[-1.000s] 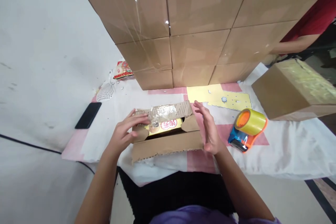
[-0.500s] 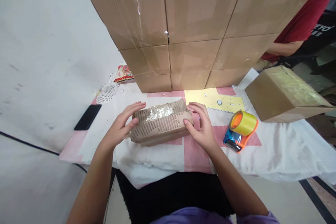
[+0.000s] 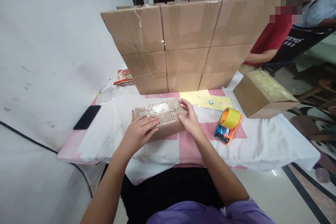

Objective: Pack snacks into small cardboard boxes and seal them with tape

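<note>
A small cardboard box (image 3: 168, 126) lies on the cloth-covered table, clear tape shining along its ridged, torn-looking top. Across the near left edge of that top my left hand (image 3: 141, 131) rests, fingers stretched out flat. My right hand (image 3: 189, 117) grips the box's right end, thumb on the top and fingers round the far corner. To the right of this hand lies a tape dispenser (image 3: 225, 131) in blue and orange, loaded with a yellow tape roll (image 3: 231, 117).
Stacked cardboard boxes (image 3: 186, 49) form a wall behind. Another box (image 3: 259, 94) stands at the right, near a person in a red top (image 3: 273, 40). A black phone (image 3: 87, 117), white perforated object (image 3: 105, 96), red packet (image 3: 123, 77) and yellow sheet (image 3: 217, 101) lie on the table.
My left hand has moved from beside the box's left end onto its top near edge. My right hand has closed in on the right end. The view has tilted up.
</note>
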Demonstrator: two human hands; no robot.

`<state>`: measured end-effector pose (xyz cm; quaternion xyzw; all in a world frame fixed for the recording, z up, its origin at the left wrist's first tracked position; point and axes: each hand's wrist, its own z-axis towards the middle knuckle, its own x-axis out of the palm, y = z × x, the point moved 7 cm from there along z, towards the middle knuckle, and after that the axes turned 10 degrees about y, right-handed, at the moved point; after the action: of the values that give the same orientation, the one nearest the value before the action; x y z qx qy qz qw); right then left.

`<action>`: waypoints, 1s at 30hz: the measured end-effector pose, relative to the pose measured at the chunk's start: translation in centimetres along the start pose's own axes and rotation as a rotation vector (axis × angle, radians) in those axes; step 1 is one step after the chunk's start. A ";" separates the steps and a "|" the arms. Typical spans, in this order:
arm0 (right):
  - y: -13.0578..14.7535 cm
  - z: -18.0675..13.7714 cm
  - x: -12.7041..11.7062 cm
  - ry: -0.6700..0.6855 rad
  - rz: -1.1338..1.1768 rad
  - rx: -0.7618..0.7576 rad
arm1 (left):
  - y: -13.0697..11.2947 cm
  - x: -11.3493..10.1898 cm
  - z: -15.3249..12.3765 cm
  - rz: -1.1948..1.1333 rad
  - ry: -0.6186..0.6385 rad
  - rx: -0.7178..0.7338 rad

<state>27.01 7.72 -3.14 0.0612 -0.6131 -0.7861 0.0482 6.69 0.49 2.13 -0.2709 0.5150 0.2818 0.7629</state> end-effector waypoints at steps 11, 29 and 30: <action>1.0 -15.1 -19.9 -0.810 -0.261 -0.049 | 1.2 0.3 -0.4 -0.037 -0.017 -0.004; -5.4 -10.4 -20.2 -0.319 -0.095 0.028 | 2.5 1.9 -0.6 -0.076 0.042 -0.061; -5.5 -10.5 -20.3 -0.319 -0.100 0.027 | 2.4 1.8 -0.5 -0.087 0.049 -0.078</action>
<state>48.67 2.06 -10.20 -0.0331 -0.6199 -0.7789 -0.0896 5.20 2.06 -0.01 -0.3292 0.5098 0.2615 0.7506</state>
